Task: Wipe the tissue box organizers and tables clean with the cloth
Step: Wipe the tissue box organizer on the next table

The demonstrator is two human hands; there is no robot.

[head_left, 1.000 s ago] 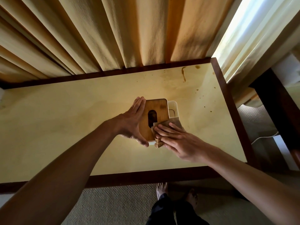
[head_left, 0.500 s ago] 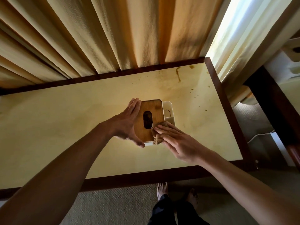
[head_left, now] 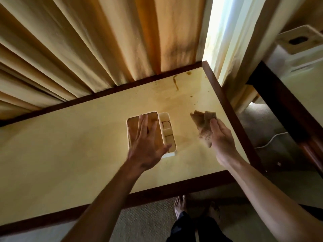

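Note:
A tissue box organizer (head_left: 167,131) with a wooden lid and white side compartments stands in the middle of the pale yellow table (head_left: 70,145). My left hand (head_left: 145,144) lies over its lid with straight, spread fingers. My right hand (head_left: 221,137) is to the right of the organizer, above the table, and holds a brown cloth (head_left: 202,124) that hangs from its fingers. Brown stains (head_left: 175,82) mark the table's far right part. A second organizer (head_left: 300,41) stands on another table (head_left: 307,88) at the upper right.
Heavy curtains (head_left: 87,49) hang right behind the table, with a bright window gap (head_left: 220,41) at the right. The table has a dark wooden rim (head_left: 174,187). My bare feet (head_left: 180,206) stand on carpet below its front edge. A white cable (head_left: 272,138) lies on the floor at right.
My right hand lifted the cloth off the organizer and moved it right, away from the box. My left hand shifted from the box's left side onto its lid. The camera turned right.

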